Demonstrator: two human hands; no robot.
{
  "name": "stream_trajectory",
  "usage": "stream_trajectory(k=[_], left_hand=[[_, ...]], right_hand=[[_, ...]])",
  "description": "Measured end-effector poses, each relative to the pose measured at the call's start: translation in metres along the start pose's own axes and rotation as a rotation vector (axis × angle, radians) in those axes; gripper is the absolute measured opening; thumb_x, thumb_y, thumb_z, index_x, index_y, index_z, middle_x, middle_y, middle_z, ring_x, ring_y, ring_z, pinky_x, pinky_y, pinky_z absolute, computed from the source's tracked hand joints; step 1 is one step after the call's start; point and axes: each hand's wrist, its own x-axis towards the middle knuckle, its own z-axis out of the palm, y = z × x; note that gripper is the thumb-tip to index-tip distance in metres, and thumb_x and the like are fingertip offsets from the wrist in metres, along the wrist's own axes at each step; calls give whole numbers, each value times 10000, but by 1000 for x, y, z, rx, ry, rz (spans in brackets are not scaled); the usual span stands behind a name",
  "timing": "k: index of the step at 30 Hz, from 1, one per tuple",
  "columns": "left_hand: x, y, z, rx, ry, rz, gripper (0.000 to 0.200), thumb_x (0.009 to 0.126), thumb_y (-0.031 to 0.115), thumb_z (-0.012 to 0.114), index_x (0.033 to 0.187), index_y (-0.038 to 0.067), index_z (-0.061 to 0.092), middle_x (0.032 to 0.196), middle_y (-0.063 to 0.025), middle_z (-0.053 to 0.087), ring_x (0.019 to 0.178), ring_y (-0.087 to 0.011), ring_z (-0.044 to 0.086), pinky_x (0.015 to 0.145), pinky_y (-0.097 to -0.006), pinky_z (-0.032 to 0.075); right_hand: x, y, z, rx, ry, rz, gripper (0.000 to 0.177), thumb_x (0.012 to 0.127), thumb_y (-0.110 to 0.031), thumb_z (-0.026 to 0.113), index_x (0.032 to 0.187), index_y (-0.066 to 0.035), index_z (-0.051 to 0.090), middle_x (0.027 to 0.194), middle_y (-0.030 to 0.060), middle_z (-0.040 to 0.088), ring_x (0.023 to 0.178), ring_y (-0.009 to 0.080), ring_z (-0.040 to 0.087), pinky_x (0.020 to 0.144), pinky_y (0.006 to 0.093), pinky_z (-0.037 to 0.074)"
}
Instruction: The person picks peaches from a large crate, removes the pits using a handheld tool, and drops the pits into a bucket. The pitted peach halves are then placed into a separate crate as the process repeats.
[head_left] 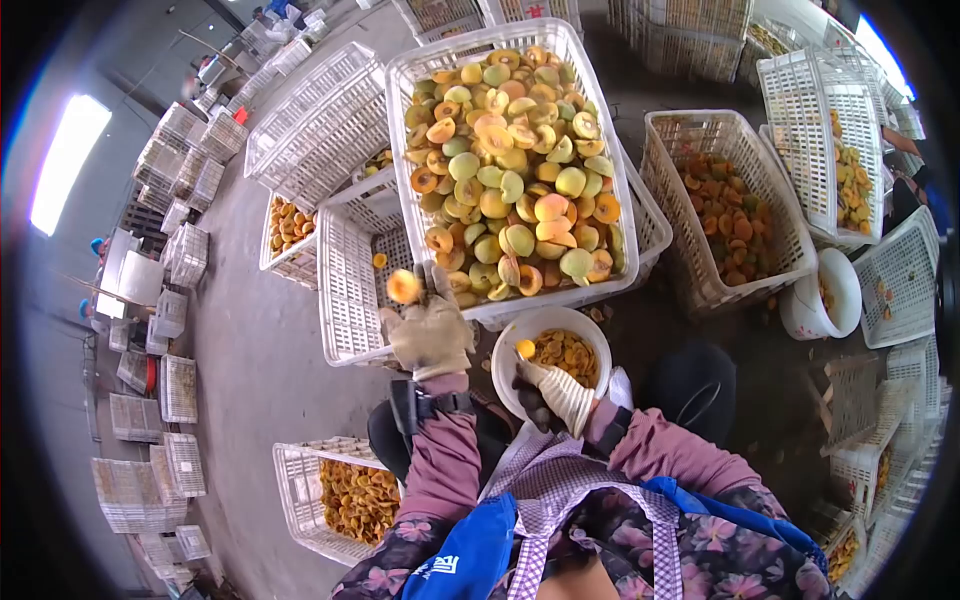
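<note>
My left hand (430,325), in a pale work glove, is over the near rim of a white plastic crate (345,325). Its fingers are apart. A blurred orange peach half (405,287) is just off the fingertips, over the crate. My right hand (555,395), in a white-cuffed glove with dark fingers, is closed at the near side of a white bowl (505,350). Whatever it grips is hidden. Close to its fingertips is a small yellow round piece (525,348). Brownish pits or scraps (565,352) lie in the bowl.
A large white crate (622,230) heaped with cut peaches (510,180) rests on top of the lower crate. Crates of darker fruit stand at right (735,225) and lower left (355,500). Another white bowl (835,300) stands farther right. Stacked crates (180,370) line the left wall.
</note>
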Motion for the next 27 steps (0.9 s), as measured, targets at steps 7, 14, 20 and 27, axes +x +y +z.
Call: stream_trajectory(k=[7, 14, 20, 27], left_hand=[[65, 35, 34, -520, 43, 353, 426, 714, 43, 560, 1139, 70, 544, 1189, -184, 423, 1043, -401, 457, 884, -450, 427], [45, 25, 100, -1202, 99, 70, 302, 729, -1, 516, 1020, 54, 575, 1063, -191, 545, 969, -372, 537, 819, -423, 461], [58, 31, 35, -473, -45, 223, 411, 747, 98, 563, 1157, 123, 556, 1066, -202, 534, 990, -362, 553, 832, -437, 471], [37, 17, 67, -2074, -132, -346, 332, 813, -23, 498, 1124, 88, 535, 892, -45, 579, 801, -146, 573, 653, -256, 478]], right_hand=[[4, 19, -18, -262, 190, -38, 332, 890, -420, 512, 887, -94, 572, 559, 10, 494, 404, 139, 447, 374, 278, 350], [31, -5, -15, -248, 259, -489, 301, 890, -391, 534, 927, -93, 554, 644, -9, 498, 468, 107, 453, 399, 269, 380], [20, -24, 3, -167, 221, -348, 299, 898, -384, 531, 1016, -109, 544, 621, -24, 491, 465, 90, 451, 387, 259, 381], [16, -12, -4, -208, 311, -511, 288, 903, -317, 548, 1042, -67, 576, 803, -34, 572, 657, 51, 488, 578, 233, 433]])
